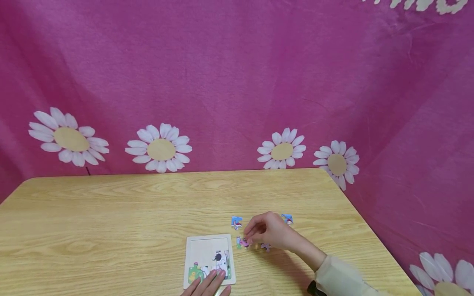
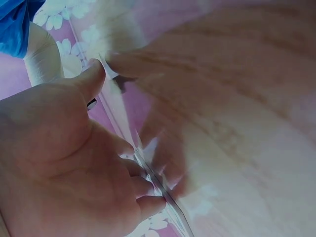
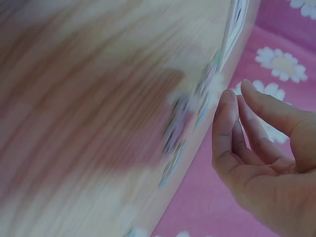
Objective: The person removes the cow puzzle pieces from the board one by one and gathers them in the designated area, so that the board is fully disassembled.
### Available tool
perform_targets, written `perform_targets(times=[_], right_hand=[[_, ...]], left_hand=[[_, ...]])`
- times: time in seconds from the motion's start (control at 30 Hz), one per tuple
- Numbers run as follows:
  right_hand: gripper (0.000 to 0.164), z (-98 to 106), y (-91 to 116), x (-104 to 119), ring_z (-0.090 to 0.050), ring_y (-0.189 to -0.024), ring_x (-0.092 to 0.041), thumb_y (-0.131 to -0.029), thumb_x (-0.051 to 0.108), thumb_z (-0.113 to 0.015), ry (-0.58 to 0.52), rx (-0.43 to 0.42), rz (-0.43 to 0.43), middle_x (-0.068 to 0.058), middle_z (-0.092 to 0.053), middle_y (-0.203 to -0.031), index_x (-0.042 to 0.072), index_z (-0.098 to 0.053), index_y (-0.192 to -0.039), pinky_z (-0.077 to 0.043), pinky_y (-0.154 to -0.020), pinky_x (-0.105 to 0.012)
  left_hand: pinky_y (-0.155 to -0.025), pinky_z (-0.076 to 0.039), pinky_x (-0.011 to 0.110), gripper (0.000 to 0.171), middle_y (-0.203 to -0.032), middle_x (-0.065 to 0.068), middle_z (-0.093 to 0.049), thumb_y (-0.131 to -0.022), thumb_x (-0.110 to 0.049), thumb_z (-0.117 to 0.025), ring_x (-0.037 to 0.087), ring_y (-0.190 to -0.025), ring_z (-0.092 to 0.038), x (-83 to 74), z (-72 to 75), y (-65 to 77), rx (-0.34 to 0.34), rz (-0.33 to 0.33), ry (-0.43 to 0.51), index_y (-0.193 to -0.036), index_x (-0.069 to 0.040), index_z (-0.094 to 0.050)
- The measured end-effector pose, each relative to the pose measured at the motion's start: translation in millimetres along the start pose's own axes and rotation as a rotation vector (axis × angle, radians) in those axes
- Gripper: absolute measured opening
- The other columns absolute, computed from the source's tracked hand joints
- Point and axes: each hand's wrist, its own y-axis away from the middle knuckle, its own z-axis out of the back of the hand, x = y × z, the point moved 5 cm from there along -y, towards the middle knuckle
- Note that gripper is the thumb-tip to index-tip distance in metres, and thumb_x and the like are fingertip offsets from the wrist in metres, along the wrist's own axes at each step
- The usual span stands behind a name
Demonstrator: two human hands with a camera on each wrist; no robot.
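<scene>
A wooden puzzle board [image 1: 210, 237] with a pale raised frame lies on the table, its lower part filled with pieces showing a black-and-white animal and green. My left hand [image 1: 209, 284] rests its extended fingers on the board's near edge; the left wrist view shows the palm [image 2: 64, 163]. My right hand [image 1: 272, 232] reaches over the loose pieces right of the board. Its thumb and forefinger are bent toward each other just at a pink and green puzzle piece [image 1: 243, 243]. In the right wrist view a gap shows between the thumb and fingers of the right hand [image 3: 261, 138].
A blue puzzle piece with red [image 1: 236, 222] lies beyond the board's far right corner. Another blue piece [image 1: 287, 218] is behind the right hand, and a purplish piece [image 1: 265, 247] sits under its wrist. Pink cloth with daisies [image 1: 222, 82] hangs behind the wooden table [image 1: 111, 230].
</scene>
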Motion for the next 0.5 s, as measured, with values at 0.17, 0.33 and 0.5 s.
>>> perform_targets(times=[0.17,0.33,0.5], right_hand=[[0.009,-25.6,-10.5,14.5,-0.069,-0.074,-0.013,-0.081,-0.01,-0.073,-0.046,0.07,0.049,-0.015,-0.072,-0.083,-0.006,-0.071,-0.089,-0.054,-0.063,-0.021],[0.009,-40.8,-19.3,22.0,-0.069,-0.072,-0.011,-0.08,-0.01,-0.074,-0.021,0.095,0.08,-0.012,-0.072,-0.08,-0.005,-0.071,-0.087,-0.053,-0.063,-0.02],[0.009,-45.8,-24.9,24.9,-0.066,-0.068,-0.007,-0.08,-0.01,-0.074,0.024,0.107,0.054,-0.007,-0.071,-0.076,-0.003,-0.072,-0.085,-0.052,-0.061,-0.019]], left_hand=[[-0.115,-0.018,0.04,0.056,-0.148,0.003,-0.048,-0.1,-0.054,-0.034,0.017,-0.134,-0.045,2.2,-9.3,5.2,-0.063,-0.054,-0.055,-0.143,-0.022,-0.048],[-0.113,-0.024,0.041,0.056,-0.146,0.004,-0.049,-0.1,-0.052,-0.033,0.018,-0.133,-0.046,4.1,-17.1,9.4,-0.099,-0.097,-0.096,-0.144,-0.021,-0.048],[-0.115,-0.02,0.041,0.057,-0.149,0.003,-0.046,-0.1,-0.053,-0.032,0.018,-0.135,-0.044,4.0,-19.3,11.6,-0.054,-0.084,-0.08,-0.146,-0.022,-0.045]])
